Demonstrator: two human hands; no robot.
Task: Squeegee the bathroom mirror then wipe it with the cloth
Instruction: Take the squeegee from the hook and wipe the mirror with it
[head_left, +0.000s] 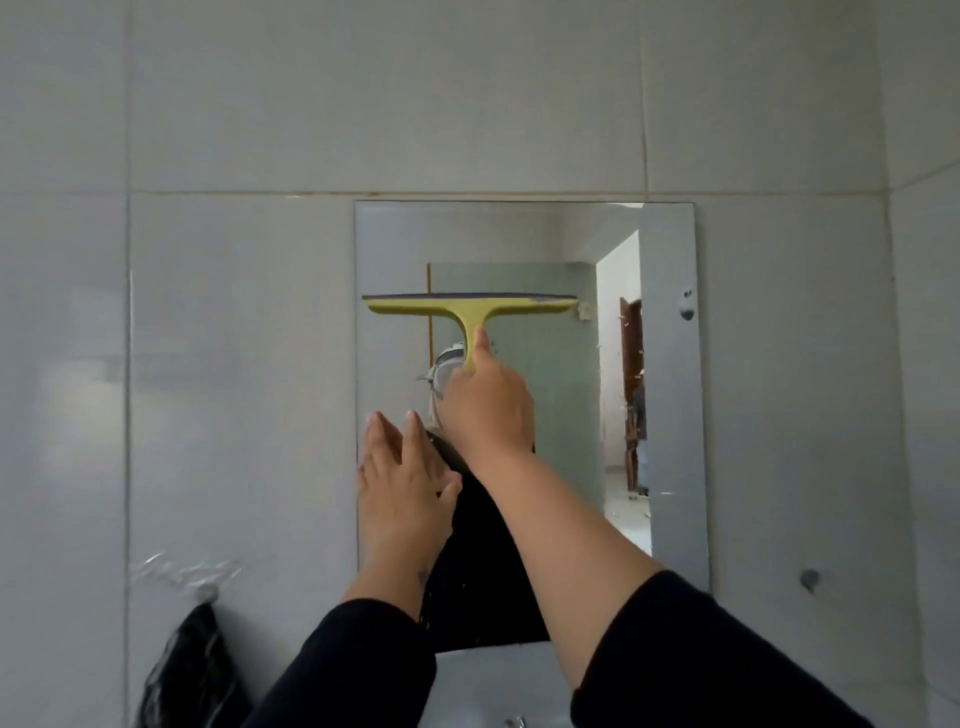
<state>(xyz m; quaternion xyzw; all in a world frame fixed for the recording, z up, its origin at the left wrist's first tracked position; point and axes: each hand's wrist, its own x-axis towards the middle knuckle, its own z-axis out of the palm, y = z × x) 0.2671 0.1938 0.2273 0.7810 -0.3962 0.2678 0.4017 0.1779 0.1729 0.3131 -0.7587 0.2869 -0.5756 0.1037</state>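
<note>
A rectangular frameless mirror (670, 415) hangs on the grey tiled wall. My right hand (491, 402) grips the handle of a yellow-green squeegee (470, 307), whose dark rubber blade lies level against the left and middle of the glass, about a third of the way down. My left hand (402, 475) rests flat, fingers together, on the mirror's lower left edge. No cloth is visible.
A black plastic bag (189, 670) hangs from a hook low on the left wall. A white basin (488, 686) with a tap (515, 721) sits below the mirror. The mirror reflects a doorway and a frosted glass panel. Small marks dot the wall at right.
</note>
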